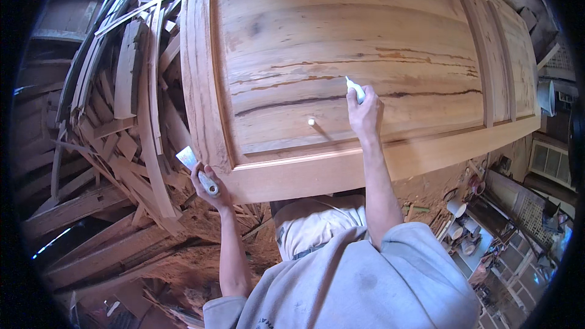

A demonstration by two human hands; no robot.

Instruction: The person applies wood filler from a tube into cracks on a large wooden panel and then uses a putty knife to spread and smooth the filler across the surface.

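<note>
Dusty workshop clutter surrounds the work; scrap timber is heaped along the left, reddish sawdust lies low down beside the person, and a pale container stands among odds and ends at the lower right. Spread out in front of the person is a wooden panelled door, its large panel facing up; what supports it is hidden. Over the middle of that panel the right hand has its grip closed around a small white bottle, the nozzle pointing away from the person at the end of an orange-brown streak; whether the tip touches the wood I cannot tell. Beyond the door's near edge, at its left corner, the left hand has its grip clamped on the handle of a scraper; its blade is clear of the panel's cracked area. A small white cap sits on the panel, apart from both hands.

Progress looks partial, in my judgement; the orange-brown streaks may be cracks already treated, though they could be natural colour; the long dark crack nearer the person seems untouched, and no smoothed-over finish shows along any of these lines.
</note>
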